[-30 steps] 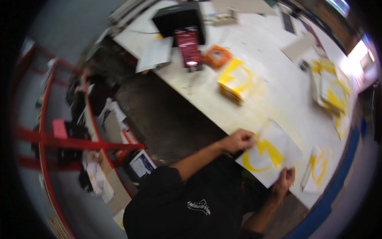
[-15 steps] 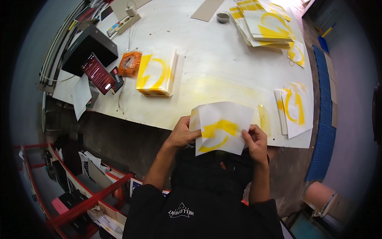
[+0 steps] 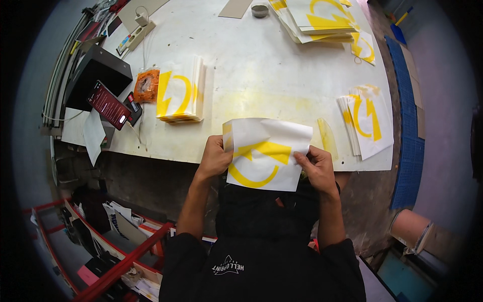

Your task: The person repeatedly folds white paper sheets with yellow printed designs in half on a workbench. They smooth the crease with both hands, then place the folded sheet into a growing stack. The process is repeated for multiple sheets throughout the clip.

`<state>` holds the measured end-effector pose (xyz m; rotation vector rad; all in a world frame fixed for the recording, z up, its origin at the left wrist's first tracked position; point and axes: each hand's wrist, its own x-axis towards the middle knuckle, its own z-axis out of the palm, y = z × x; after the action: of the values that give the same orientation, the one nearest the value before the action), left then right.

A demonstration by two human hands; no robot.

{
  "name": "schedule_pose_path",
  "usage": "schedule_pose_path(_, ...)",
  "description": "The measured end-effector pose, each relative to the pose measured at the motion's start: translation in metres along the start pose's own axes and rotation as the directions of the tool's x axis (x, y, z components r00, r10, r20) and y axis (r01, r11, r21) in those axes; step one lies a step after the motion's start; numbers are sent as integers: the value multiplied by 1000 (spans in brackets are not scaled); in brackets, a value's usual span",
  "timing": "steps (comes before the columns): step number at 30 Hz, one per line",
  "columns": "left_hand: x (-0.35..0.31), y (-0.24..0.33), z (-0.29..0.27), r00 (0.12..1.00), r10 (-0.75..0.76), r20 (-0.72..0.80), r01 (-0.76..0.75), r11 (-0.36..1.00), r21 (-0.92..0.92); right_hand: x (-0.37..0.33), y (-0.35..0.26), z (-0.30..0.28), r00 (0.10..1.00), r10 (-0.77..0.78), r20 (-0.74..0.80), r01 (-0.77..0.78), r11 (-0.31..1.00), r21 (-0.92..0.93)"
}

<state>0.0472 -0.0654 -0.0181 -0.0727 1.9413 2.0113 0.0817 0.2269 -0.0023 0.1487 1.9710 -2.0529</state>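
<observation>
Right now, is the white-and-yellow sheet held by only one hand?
No, the left hand grips the sheet at its left edge and the right hand pinches its right edge.

Free lane mid tbl (image 3: 251, 60); stack (image 3: 178, 94) blocks L; fanned pile (image 3: 366, 121) R; held paper (image 3: 261, 163) front

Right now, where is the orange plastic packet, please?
In the head view, the orange plastic packet lies at left on the white table, between the black box and the yellow-marked white paper stack.

Stack (image 3: 180, 95) on table (image 3: 251, 65), left of sheet (image 3: 264, 161) (farther).
</observation>
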Motion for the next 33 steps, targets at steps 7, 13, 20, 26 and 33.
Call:
schedule_pose_path(7, 7, -3, 5, 995, 0, 95, 2, 1000, -21, -4, 20, -10, 993, -120, 14, 117, 983, 139)
schedule_pose_path(13, 5, -7, 5, 993, 43, 106, -29, 992, -127, 3, -8, 5, 961, -263, 80, 267, 963, -37)
schedule_pose_path(20, 7, 11, 8, 973, 141, 185, -150, 988, 38, 6, -2, 2, 994, -93, 57, 88, 993, 73)
schedule_pose_path(26, 4, 0, 4, 986, 44, 158, -44, 999, -6, 8, -8, 7, 995, -70, 68, 75, 994, -84)
schedule_pose_path(33, 10, -5, 7, 987, 69, 147, -80, 994, 73, 9, -4, 7, 999, -4, 43, 0, 997, 81)
